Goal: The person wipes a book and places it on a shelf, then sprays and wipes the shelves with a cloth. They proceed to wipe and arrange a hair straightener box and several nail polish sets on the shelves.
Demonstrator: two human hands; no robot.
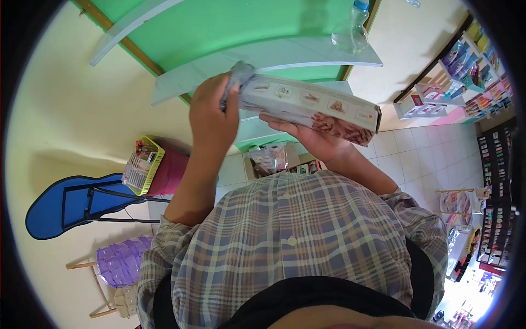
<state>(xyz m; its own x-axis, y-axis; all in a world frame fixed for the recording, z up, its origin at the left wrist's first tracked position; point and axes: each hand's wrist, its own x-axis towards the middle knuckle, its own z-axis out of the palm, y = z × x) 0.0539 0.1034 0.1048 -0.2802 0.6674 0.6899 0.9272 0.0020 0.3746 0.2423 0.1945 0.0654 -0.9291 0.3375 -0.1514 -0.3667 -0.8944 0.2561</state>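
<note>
A long, narrow cardboard box (296, 98) is held up tilted in front of my chest, its right end lower. Small pictures run along its pale side, and a larger picture of brown pieces covers part of the lower face. My right hand (320, 143) supports the box from below, fingers against its underside. At the upper left end, my left hand (211, 109) is closed around a bunched grey cloth (241, 74) that touches the box. Some of the left fingers are hidden behind the cloth.
White shelves (213, 63) on a green wall panel curve ahead, with a clear bottle (350, 35) on one. Below the box is a carton (296, 159) of packaged goods. Left are a yellow basket (155, 167) and a blue folding chair (46, 205). Stocked shelves (438, 96) stand right.
</note>
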